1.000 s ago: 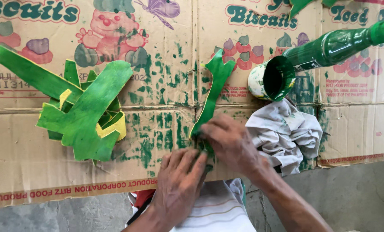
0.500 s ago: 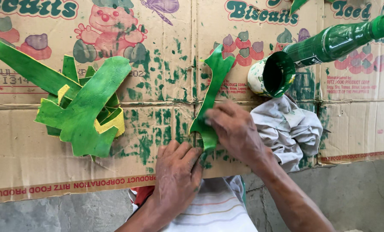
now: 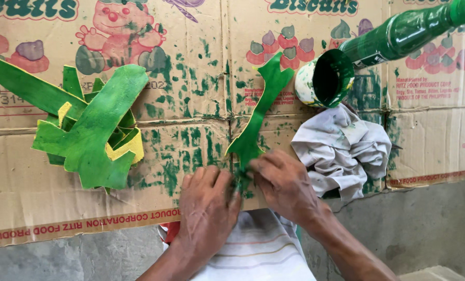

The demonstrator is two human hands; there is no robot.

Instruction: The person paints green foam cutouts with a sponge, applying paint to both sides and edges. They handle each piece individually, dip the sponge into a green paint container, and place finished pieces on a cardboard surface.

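Observation:
A long, narrow cut-out shape painted green (image 3: 257, 113) lies on flattened cardboard (image 3: 201, 78). My right hand (image 3: 282, 184) pinches its near end between thumb and fingers. My left hand (image 3: 207, 200) rests flat on the cardboard right beside it, fingertips touching the same near end. Both hands are smeared with green paint.
A pile of several green-painted cut-outs with yellow edges (image 3: 87, 127) sits at the left. A small tin of green paint (image 3: 327, 78) stands at the upper right, a green bottle (image 3: 406, 31) lying behind it. A crumpled white rag (image 3: 341, 148) is next to my right hand. Grey concrete floor (image 3: 424, 229) lies below.
My hands have shifted slightly on the near end of the green shape; the left hand has closed in toward it. The shape itself has barely moved.

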